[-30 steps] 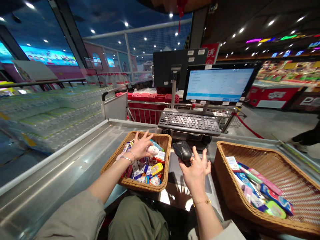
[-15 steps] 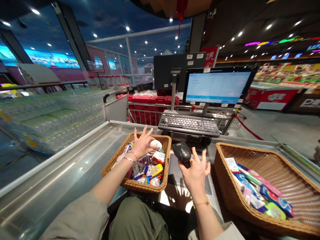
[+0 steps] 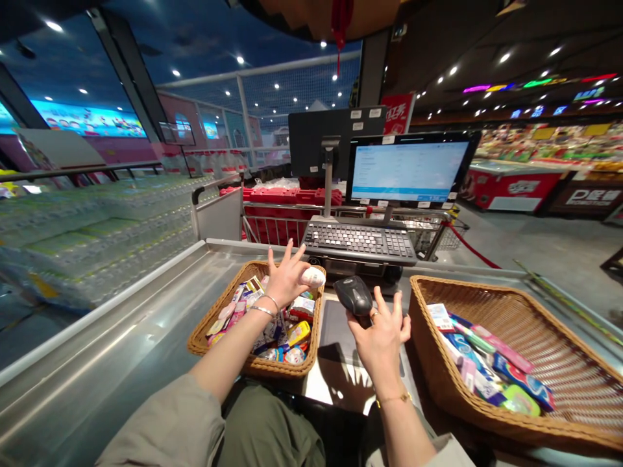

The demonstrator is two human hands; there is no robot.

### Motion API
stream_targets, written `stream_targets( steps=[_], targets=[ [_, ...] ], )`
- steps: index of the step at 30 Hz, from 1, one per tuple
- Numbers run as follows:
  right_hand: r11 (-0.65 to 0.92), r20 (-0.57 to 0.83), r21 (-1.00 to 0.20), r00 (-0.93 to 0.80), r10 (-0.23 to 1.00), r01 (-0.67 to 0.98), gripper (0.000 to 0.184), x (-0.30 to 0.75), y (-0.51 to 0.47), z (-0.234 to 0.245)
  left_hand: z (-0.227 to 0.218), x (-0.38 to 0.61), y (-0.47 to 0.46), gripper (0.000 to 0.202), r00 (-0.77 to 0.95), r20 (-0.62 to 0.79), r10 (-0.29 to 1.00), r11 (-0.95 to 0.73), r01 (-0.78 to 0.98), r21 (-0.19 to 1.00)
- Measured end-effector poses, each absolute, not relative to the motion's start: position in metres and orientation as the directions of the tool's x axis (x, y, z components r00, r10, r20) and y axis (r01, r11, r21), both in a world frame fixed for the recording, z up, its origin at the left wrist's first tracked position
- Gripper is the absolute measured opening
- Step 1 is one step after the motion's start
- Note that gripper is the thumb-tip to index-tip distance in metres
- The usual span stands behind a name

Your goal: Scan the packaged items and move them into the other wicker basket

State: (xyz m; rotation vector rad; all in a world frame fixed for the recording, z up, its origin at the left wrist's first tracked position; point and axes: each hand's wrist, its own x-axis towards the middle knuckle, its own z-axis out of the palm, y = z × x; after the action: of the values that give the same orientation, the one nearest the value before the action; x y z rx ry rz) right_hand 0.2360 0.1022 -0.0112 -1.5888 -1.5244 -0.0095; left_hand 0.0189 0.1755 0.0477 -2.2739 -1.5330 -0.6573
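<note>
Above the left wicker basket [image 3: 197, 337], my left hand [image 3: 285, 280] pinches a small white rounded item [image 3: 313, 277] between thumb and forefinger, its other fingers raised. What kind of item it is I cannot make out. That basket holds many small packaged goods, among them a yellow pack [image 3: 298, 333] and a red-and-white box [image 3: 302, 307]. My right hand [image 3: 383, 337] grips a black handheld barcode scanner [image 3: 354, 296], several fingers stretched out, over the counter between the two baskets. The scanner's head points left toward the white item, and its handle is mostly hidden by the hand.
To the right, another wicker basket [image 3: 574, 337] holds toothpaste boxes [image 3: 523, 381] and other packs. Behind stand a keyboard [image 3: 357, 240] and a lit monitor [image 3: 409, 170]. A metal counter [image 3: 141, 344] with a raised edge extends left. A shopping cart [image 3: 270, 224] stands beyond.
My left hand has moved right with the white item, from over the basket's goods to its right rim, closer to the scanner. The view has turned slightly right.
</note>
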Motion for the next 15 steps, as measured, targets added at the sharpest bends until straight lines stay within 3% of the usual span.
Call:
stream_targets(
  steps=[15],
  targets=[
    [0.183, 0.58, -0.581, 0.245, 0.777, 0.793, 0.022, 0.258, 0.094, -0.007, 0.047, 0.058, 0.187, 0.036, 0.341, 0.56, 0.755, -0.416, 0.909, 0.006]
  ],
)
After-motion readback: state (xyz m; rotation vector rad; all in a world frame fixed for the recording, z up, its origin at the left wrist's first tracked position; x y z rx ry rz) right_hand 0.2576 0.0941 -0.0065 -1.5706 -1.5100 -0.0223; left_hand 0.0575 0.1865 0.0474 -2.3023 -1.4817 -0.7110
